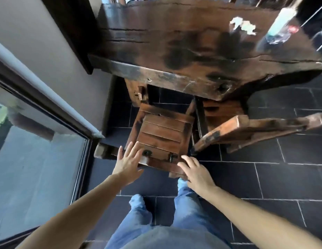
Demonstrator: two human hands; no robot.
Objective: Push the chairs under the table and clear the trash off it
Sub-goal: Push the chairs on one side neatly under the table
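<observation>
Chair (163, 135) in front of the desk (201, 56), both my hands at its backrest.

I see its seat only partly under the desk edge. My left hand (127, 163) is spread wide, grip empty; my right hand (196, 172) rests loosely on the top rail. Crumpled paper (243, 26) and a plastic bottle (280, 26) sit on the desk's far right; another chair (246, 130) stands right.

Dark tiled floor and glazed door beside the furniture

Black rectangular floor tiles (275, 178) with pale grout lines fill the frame from 3 to 6 o'clock. A glass sliding door (36, 159) in a dark frame sits at 8 o'clock, with a grey wall (36, 27) above it at 10 o'clock.
</observation>
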